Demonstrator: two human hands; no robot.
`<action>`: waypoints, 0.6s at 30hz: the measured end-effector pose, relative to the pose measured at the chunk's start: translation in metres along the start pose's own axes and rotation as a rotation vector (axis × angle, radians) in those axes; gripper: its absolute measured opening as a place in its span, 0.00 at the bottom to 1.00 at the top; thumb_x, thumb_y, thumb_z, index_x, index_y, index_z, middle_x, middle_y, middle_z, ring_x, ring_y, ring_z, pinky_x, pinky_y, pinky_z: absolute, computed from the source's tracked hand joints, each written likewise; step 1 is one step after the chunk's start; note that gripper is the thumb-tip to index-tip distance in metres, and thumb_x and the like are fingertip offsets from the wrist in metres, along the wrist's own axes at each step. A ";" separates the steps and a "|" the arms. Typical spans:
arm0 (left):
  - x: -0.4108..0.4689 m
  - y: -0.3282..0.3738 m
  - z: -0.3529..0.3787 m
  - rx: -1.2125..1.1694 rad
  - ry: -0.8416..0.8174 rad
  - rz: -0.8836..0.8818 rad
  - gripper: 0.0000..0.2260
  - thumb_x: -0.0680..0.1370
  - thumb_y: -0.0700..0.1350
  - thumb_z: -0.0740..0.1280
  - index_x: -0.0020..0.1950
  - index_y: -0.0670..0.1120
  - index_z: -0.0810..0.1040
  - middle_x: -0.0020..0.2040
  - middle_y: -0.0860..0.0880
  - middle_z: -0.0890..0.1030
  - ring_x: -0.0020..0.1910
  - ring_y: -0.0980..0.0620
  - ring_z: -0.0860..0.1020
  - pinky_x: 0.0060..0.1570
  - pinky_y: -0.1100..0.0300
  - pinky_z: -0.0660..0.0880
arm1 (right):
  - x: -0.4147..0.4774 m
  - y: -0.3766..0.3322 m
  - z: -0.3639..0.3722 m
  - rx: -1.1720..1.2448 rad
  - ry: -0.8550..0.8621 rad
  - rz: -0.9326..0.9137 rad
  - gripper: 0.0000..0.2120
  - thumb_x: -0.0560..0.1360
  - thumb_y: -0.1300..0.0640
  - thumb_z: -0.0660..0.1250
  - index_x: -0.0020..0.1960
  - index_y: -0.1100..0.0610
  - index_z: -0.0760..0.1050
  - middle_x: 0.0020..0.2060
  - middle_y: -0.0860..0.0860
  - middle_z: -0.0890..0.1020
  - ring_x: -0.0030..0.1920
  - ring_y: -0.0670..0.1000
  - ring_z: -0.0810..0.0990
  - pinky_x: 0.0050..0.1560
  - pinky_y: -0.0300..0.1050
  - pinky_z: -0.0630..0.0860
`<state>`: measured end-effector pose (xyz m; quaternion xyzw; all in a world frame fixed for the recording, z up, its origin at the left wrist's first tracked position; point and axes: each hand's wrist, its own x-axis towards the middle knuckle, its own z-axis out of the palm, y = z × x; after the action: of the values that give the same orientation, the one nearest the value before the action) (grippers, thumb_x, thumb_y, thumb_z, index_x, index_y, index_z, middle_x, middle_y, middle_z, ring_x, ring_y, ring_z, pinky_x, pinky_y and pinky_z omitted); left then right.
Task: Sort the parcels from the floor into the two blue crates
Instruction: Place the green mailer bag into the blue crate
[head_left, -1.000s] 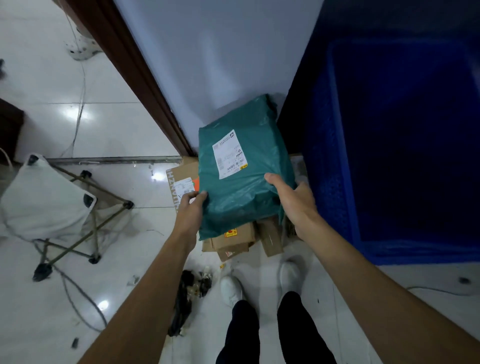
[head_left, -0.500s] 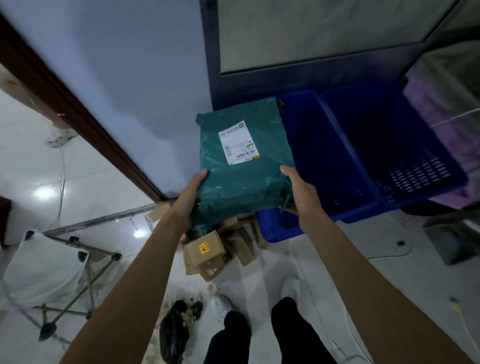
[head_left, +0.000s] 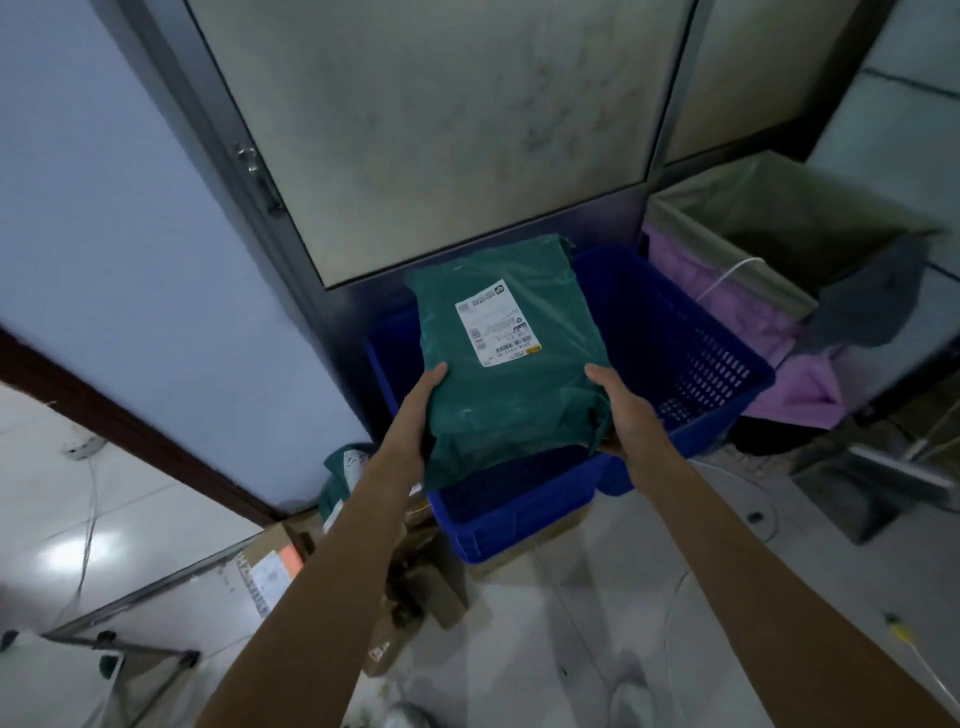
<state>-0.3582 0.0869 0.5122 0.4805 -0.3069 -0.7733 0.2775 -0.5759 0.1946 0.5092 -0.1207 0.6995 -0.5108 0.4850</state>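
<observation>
Head view: both hands grip wrinkled green parcel (head_left: 509, 364), white label up.

A dark green parcel (head_left: 511, 358) with a white label (head_left: 496, 323), blue perforated crates (head_left: 685, 358), pink cloth (head_left: 779, 332).

Left hand (head_left: 415, 415) and right hand (head_left: 626, 415) are bare. Forearms (head_left: 322, 571) are unsleeved to the frame edge. One pale shoe (head_left: 631, 699) is partly visible.
</observation>
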 end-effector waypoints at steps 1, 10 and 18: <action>0.000 -0.003 0.020 0.002 -0.008 0.009 0.21 0.76 0.58 0.71 0.65 0.50 0.79 0.55 0.44 0.86 0.52 0.44 0.85 0.50 0.50 0.80 | 0.002 -0.005 -0.021 0.016 -0.002 -0.006 0.23 0.71 0.37 0.72 0.54 0.54 0.81 0.50 0.53 0.86 0.50 0.54 0.85 0.53 0.53 0.83; 0.018 -0.017 0.164 0.096 -0.066 0.052 0.21 0.76 0.59 0.70 0.64 0.50 0.79 0.55 0.44 0.86 0.53 0.44 0.85 0.52 0.49 0.81 | 0.037 -0.052 -0.151 0.108 -0.052 -0.083 0.17 0.74 0.38 0.71 0.51 0.51 0.82 0.46 0.50 0.88 0.51 0.53 0.86 0.57 0.54 0.82; 0.088 -0.009 0.192 0.003 -0.011 0.109 0.25 0.73 0.56 0.72 0.67 0.49 0.77 0.59 0.43 0.84 0.58 0.41 0.83 0.61 0.44 0.78 | 0.091 -0.079 -0.154 0.224 -0.099 -0.100 0.21 0.74 0.34 0.68 0.57 0.47 0.81 0.51 0.47 0.87 0.53 0.51 0.86 0.56 0.53 0.82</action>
<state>-0.5691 0.0689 0.5224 0.4593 -0.3354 -0.7592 0.3165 -0.7711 0.1903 0.5255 -0.1258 0.6064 -0.6026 0.5033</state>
